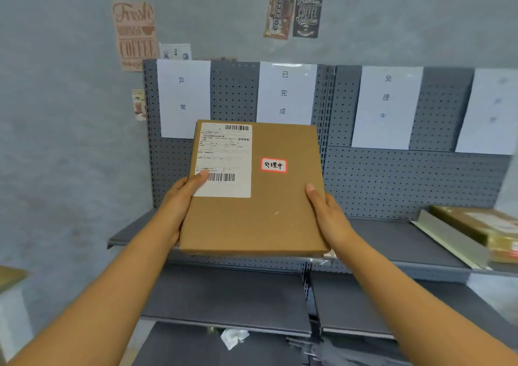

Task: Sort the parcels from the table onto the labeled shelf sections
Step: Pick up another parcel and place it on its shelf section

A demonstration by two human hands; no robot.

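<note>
In the head view, the left hand [179, 200] and right hand [328, 214] are gripping the flat brown cardboard parcel [269, 197] by its sides, holding it up before the grey pegboard shelf [406, 239]; its red-bordered sticker [273, 165] is matching the third white paper label [386, 107], so lowering it straight ahead is risking the wrong section.

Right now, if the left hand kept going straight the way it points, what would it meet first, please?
The left hand, gripping the parcel, points up and away toward the pegboard back panel. It would probably meet that panel near the 异常 sign; depth is unclear.
</note>
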